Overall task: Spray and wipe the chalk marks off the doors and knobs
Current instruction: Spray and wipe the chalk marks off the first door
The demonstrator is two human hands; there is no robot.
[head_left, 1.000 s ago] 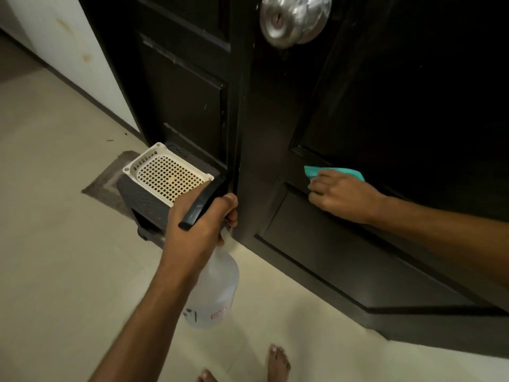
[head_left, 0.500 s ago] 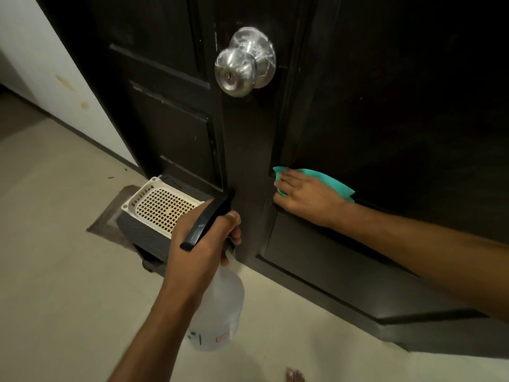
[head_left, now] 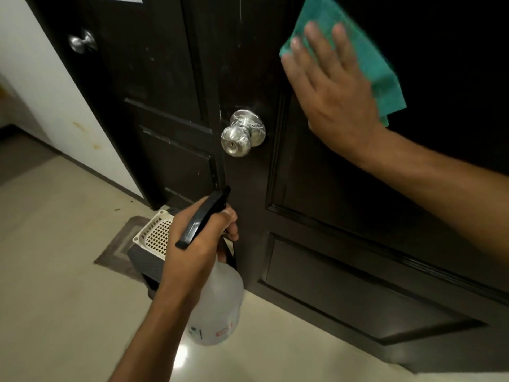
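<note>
Flat against the upper door panel (head_left: 440, 175), the green cloth (head_left: 366, 48) is pressed by the right hand (head_left: 333, 89) with fingers straight; the spray bottle (head_left: 217, 304) is gripped at its trigger by the left hand (head_left: 198, 244).

White scribbles are seen on the knob (head_left: 242, 132) and door edge, apparently chalk. Marks could be missed or smeared if the cloth is swept past them dry, and the bottle could be knocked against the door.

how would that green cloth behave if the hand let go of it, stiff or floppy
Probably floppy: the green cloth is thin and folded, with a corner drooping below the right hand. It looks light, and only the flat fingers pressing it against the door seem to keep it up. Released, it would likely slide off and fall.
</note>
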